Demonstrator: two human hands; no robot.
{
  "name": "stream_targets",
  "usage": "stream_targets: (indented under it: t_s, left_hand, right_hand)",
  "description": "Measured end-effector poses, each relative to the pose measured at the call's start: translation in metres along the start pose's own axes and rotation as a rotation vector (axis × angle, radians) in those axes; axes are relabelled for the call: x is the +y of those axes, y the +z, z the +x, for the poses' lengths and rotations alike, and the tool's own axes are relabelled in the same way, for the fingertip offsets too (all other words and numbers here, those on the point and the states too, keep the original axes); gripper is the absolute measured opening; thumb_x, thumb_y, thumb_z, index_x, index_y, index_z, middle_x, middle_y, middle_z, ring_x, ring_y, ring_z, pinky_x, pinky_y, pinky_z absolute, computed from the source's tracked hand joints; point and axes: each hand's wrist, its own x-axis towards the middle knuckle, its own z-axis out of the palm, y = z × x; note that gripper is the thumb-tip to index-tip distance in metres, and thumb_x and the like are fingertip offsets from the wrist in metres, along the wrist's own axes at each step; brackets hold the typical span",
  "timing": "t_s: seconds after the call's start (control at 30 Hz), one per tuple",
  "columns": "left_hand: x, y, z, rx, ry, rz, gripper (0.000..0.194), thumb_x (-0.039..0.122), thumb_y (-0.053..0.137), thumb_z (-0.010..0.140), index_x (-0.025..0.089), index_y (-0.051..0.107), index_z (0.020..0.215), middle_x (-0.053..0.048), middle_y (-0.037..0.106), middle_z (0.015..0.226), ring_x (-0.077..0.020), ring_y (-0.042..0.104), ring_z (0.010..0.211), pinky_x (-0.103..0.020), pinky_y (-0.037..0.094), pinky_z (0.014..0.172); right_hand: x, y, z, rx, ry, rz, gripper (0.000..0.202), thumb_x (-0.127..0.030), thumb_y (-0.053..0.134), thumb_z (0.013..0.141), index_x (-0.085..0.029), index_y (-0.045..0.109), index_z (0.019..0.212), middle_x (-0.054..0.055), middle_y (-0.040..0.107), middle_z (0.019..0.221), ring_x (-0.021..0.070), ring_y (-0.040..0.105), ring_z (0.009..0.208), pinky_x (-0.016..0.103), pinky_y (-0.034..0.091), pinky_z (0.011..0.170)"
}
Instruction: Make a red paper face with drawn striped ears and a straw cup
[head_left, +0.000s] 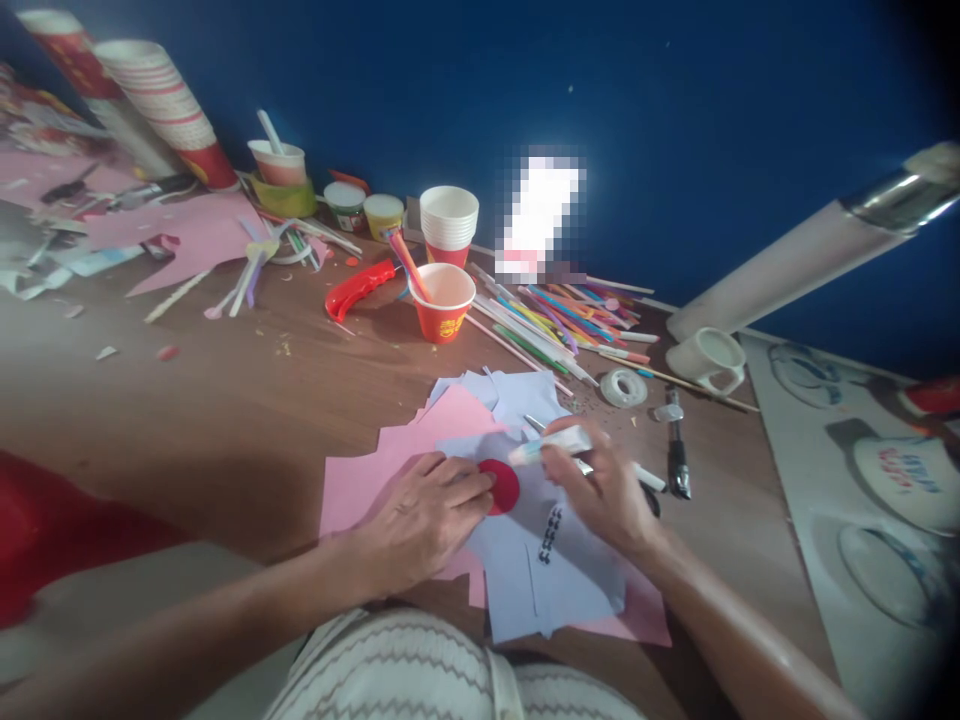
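A round red disc (504, 487) lies on light blue paper (517, 590) near the front of the table. My left hand (431, 515) rests on the papers, its bent fingertips pressed on the disc's left edge. In my right hand (600, 485) is a small white tube, gripped between thumb and fingers. The white tube (559, 444) points left, its tip just above the disc's upper right side. Beneath are pink sheets (360, 490). A strip of small black-and-white pieces (550, 535) lies below the disc. Scissors lie partly hidden behind my right hand.
Behind the papers stand a red paper cup (442, 318), a red handle (360, 290) and a pile of coloured sticks (555, 320). A tape roll (623, 388), a black pen (678, 460) and a white mug (709, 358) are at the right. Pink scraps (187, 235) and stacked cups (161, 105) occupy the left.
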Motion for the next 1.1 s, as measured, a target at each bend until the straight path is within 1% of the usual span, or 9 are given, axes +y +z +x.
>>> stream_targets:
  t_s: [0.1, 0.17, 0.27, 0.4, 0.57, 0.73, 0.9, 1.0, 1.1]
  left_hand:
    - [0.000, 0.001, 0.000, 0.028, -0.010, -0.013, 0.014, 0.014, 0.048, 0.092, 0.016, 0.062, 0.095, -0.005, 0.063, 0.113, -0.0201, 0.052, 0.100, -0.037, 0.038, 0.082]
    - [0.000, 0.001, 0.000, 0.042, -0.020, -0.030, 0.013, 0.012, 0.050, 0.090, 0.017, 0.062, 0.095, -0.004, 0.064, 0.111, -0.0199, 0.053, 0.099, -0.037, 0.038, 0.081]
    - [0.000, 0.001, 0.000, 0.068, -0.021, -0.054, 0.014, 0.011, 0.052, 0.088, 0.017, 0.062, 0.096, -0.004, 0.065, 0.109, -0.0201, 0.054, 0.097, -0.037, 0.039, 0.080]
    - [0.000, -0.002, 0.001, 0.083, -0.013, -0.056, 0.017, 0.008, 0.051, 0.087, 0.017, 0.063, 0.096, -0.006, 0.065, 0.108, -0.0207, 0.056, 0.096, -0.037, 0.040, 0.080]
    - [0.000, -0.004, 0.001, 0.057, -0.024, -0.077, 0.020, 0.008, 0.048, 0.087, 0.018, 0.063, 0.097, -0.007, 0.063, 0.113, -0.0204, 0.057, 0.096, -0.037, 0.043, 0.079]
    - [-0.001, -0.008, 0.000, 0.099, -0.017, -0.127, 0.020, 0.006, 0.049, 0.086, 0.017, 0.061, 0.096, -0.008, 0.062, 0.114, -0.0207, 0.057, 0.095, -0.037, 0.045, 0.080]
    - [-0.003, -0.026, 0.007, 0.123, -0.080, -0.249, 0.024, 0.007, 0.051, 0.086, 0.018, 0.060, 0.104, -0.008, 0.063, 0.109, -0.0208, 0.056, 0.095, -0.036, 0.045, 0.081]
    - [0.002, -0.036, 0.023, 0.086, -0.247, -0.564, 0.018, 0.015, 0.050, 0.088, 0.020, 0.062, 0.101, -0.005, 0.066, 0.094, -0.0173, 0.059, 0.085, -0.031, 0.047, 0.075]
    - [0.010, -0.037, 0.045, -0.012, -0.576, -1.000, 0.023, 0.029, 0.056, 0.087, 0.018, 0.061, 0.106, -0.003, 0.063, 0.080, -0.0142, 0.057, 0.072, -0.025, 0.046, 0.064]
  right_hand:
    - [0.002, -0.013, -0.005, 0.170, 0.125, 0.391, 0.018, -0.038, 0.051, 0.091, -0.021, 0.053, 0.094, -0.004, 0.058, 0.058, 0.0102, 0.054, 0.049, 0.019, 0.044, 0.047]
    - [0.008, -0.020, -0.011, 0.209, 0.201, 0.565, 0.018, -0.038, 0.056, 0.089, -0.020, 0.056, 0.093, -0.004, 0.059, 0.057, 0.0094, 0.053, 0.050, 0.019, 0.045, 0.049]
    - [0.021, -0.026, -0.024, 0.202, 0.372, 0.819, 0.018, -0.035, 0.061, 0.085, -0.020, 0.058, 0.095, -0.002, 0.062, 0.063, 0.0098, 0.056, 0.056, 0.018, 0.045, 0.051]
    - [0.028, -0.025, -0.038, 0.063, 0.507, 1.044, 0.019, -0.034, 0.064, 0.083, -0.022, 0.056, 0.094, 0.001, 0.068, 0.072, 0.0104, 0.058, 0.060, 0.019, 0.045, 0.055]
    - [0.019, -0.022, -0.042, -0.016, 0.532, 1.102, 0.024, -0.034, 0.070, 0.078, -0.022, 0.054, 0.091, 0.002, 0.070, 0.081, 0.0090, 0.059, 0.064, 0.017, 0.042, 0.059]
    - [0.014, -0.023, -0.043, -0.019, 0.383, 1.016, 0.020, -0.032, 0.067, 0.082, -0.024, 0.055, 0.096, 0.001, 0.068, 0.088, 0.0085, 0.058, 0.069, 0.017, 0.042, 0.060]
    - [0.011, -0.022, -0.044, -0.040, 0.273, 0.928, 0.023, -0.034, 0.062, 0.086, -0.024, 0.054, 0.105, 0.002, 0.068, 0.091, 0.0096, 0.060, 0.072, 0.019, 0.043, 0.062]
    - [0.005, -0.021, -0.042, -0.071, 0.253, 0.900, 0.027, -0.036, 0.062, 0.086, -0.023, 0.052, 0.107, 0.003, 0.068, 0.088, 0.0122, 0.062, 0.076, 0.022, 0.046, 0.067]
    - [-0.003, -0.019, -0.042, -0.083, 0.251, 0.880, 0.032, -0.039, 0.064, 0.084, -0.022, 0.050, 0.107, 0.002, 0.066, 0.084, 0.0137, 0.061, 0.076, 0.024, 0.046, 0.067]
